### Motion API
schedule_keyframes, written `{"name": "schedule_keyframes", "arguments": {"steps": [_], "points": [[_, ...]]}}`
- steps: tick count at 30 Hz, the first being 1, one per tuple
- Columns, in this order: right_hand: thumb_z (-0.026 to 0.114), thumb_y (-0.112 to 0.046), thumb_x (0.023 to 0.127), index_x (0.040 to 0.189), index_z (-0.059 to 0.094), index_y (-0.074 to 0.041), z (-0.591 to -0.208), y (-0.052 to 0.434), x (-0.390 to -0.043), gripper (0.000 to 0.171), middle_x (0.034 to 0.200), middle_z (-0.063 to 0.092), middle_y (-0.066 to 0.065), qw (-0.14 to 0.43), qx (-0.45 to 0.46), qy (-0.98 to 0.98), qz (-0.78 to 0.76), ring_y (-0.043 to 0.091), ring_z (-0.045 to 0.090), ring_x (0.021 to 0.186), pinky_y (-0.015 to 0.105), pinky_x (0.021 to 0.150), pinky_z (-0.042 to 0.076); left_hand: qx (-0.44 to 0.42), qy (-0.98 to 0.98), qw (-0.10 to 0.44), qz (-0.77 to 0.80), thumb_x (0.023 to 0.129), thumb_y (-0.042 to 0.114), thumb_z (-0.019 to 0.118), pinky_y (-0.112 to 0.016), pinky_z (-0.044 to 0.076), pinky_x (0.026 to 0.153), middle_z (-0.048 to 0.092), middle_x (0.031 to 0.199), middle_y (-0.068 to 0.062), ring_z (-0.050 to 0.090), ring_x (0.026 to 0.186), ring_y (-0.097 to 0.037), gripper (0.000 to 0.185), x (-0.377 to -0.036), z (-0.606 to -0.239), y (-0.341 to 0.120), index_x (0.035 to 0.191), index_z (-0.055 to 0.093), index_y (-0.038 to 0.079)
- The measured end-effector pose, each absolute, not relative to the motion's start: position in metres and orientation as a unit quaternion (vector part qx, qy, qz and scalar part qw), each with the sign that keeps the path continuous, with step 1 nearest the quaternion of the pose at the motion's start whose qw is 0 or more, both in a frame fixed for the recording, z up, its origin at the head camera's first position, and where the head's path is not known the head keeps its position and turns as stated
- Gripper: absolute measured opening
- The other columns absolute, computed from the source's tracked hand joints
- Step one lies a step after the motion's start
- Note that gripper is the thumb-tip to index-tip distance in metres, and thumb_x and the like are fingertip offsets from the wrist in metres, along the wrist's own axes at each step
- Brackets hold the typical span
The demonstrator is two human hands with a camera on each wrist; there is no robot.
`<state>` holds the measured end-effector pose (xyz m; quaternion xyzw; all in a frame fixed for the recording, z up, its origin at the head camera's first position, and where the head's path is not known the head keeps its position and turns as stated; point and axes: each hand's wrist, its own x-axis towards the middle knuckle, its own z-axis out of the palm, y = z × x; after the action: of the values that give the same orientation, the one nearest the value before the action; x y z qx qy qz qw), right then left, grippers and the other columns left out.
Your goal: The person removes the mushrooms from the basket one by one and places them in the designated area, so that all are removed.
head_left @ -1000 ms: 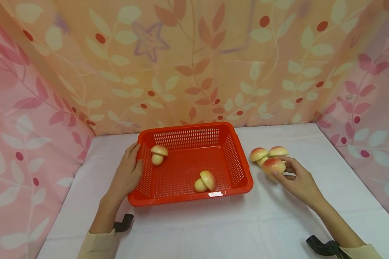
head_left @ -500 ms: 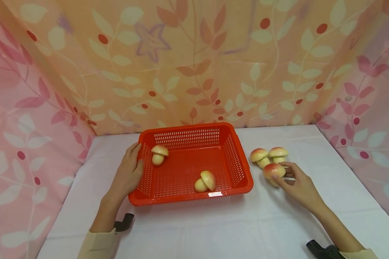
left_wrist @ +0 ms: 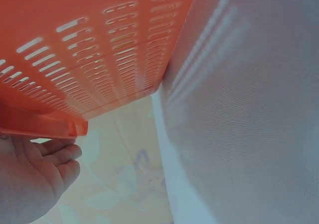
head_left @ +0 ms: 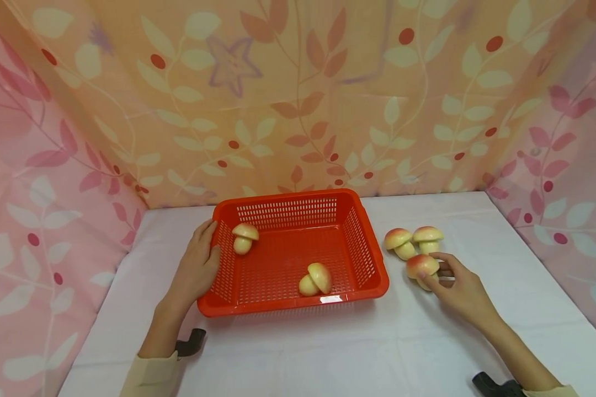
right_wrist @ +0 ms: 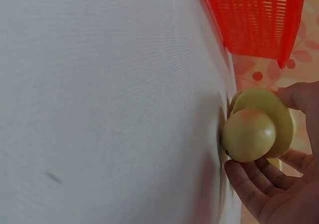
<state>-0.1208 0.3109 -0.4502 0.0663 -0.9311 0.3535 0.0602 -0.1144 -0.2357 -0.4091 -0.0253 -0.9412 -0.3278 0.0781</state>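
My right hand (head_left: 459,289) pinches a toy mushroom (head_left: 422,266) with a red-and-yellow cap, low over the white cloth. In the right wrist view, its pale round stem (right_wrist: 248,136) faces the camera, with fingers under it and the thumb at the cap. Just behind it lie two more mushrooms, one tipped over (head_left: 399,242) and one standing on its stem (head_left: 428,238). My left hand (head_left: 195,267) holds the left rim of a red plastic basket (head_left: 298,303); the left wrist view shows fingers (left_wrist: 67,154) close under that rim. Inside the basket are an upright mushroom (head_left: 245,238) and one lying tilted (head_left: 316,279).
A white cloth (head_left: 298,353) covers the table. Floral fabric (head_left: 298,99) hangs along the back, with pink floral sides (head_left: 44,220). Dark wrist mounts (head_left: 191,342) stick out beside both forearms.
My right hand has drawn its mushroom slightly toward me, away from the two behind it, uncovering more of them. The left hand and the basket stay in place.
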Motion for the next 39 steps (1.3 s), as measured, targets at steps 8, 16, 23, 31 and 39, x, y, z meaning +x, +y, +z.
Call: {"name": "schedule_keyframes", "arguments": {"steps": [8, 16, 23, 31, 39], "points": [[0.081, -0.031, 0.094, 0.139, 0.060, -0.006, -0.4528, 0.3109, -0.1220, 0.056, 0.110, 0.078, 0.022, 0.074, 0.061, -0.933, 0.348, -0.017, 0.059, 0.083, 0.012, 0.072, 0.054, -0.028, -0.940, 0.077, -0.330, 0.108, 0.011, 0.043, -0.069, 0.026, 0.127, 0.025, 0.173, -0.022, 0.027, 0.160, -0.044, 0.061, -0.1150, -0.4091, -0.2353, 0.165, 0.028, -0.003], [0.078, -0.036, 0.096, 0.140, 0.058, -0.003, -0.4529, 0.3096, -0.1210, 0.058, 0.112, 0.076, 0.024, 0.075, 0.052, -0.934, 0.345, -0.019, 0.057, 0.083, 0.009, 0.072, 0.052, -0.031, -0.940, 0.078, -0.331, 0.108, 0.012, 0.043, -0.067, 0.025, 0.128, 0.024, 0.174, -0.020, 0.026, 0.161, -0.043, 0.061, -0.1148, -0.4078, -0.2337, 0.165, 0.028, -0.002], [0.077, -0.037, 0.096, 0.140, 0.059, -0.003, -0.4532, 0.3096, -0.1207, 0.059, 0.111, 0.076, 0.024, 0.082, 0.050, -0.937, 0.336, -0.020, 0.056, 0.083, 0.010, 0.071, 0.051, -0.025, -0.941, 0.077, -0.329, 0.108, 0.012, 0.043, -0.067, 0.026, 0.128, 0.025, 0.174, -0.020, 0.027, 0.160, -0.042, 0.061, -0.1144, -0.4093, -0.2350, 0.165, 0.028, -0.001], [0.078, -0.037, 0.095, 0.138, 0.061, -0.005, -0.4522, 0.3118, -0.1208, 0.056, 0.107, 0.077, 0.021, 0.083, 0.052, -0.940, 0.327, -0.015, 0.058, 0.082, 0.012, 0.070, 0.051, -0.025, -0.942, 0.077, -0.327, 0.108, 0.013, 0.042, -0.067, 0.027, 0.127, 0.025, 0.174, -0.019, 0.027, 0.160, -0.042, 0.061, -0.1125, -0.4095, -0.2341, 0.165, 0.028, -0.001], [0.080, -0.035, 0.094, 0.140, 0.060, -0.004, -0.4532, 0.3108, -0.1234, 0.058, 0.110, 0.076, 0.025, 0.083, 0.056, -0.940, 0.327, 0.021, 0.076, 0.088, 0.013, 0.070, 0.053, -0.024, -0.943, 0.071, -0.325, 0.108, 0.013, 0.041, -0.068, 0.027, 0.127, 0.024, 0.174, -0.020, 0.027, 0.160, -0.043, 0.061, -0.1134, -0.4079, -0.2348, 0.166, 0.027, -0.001]]}}
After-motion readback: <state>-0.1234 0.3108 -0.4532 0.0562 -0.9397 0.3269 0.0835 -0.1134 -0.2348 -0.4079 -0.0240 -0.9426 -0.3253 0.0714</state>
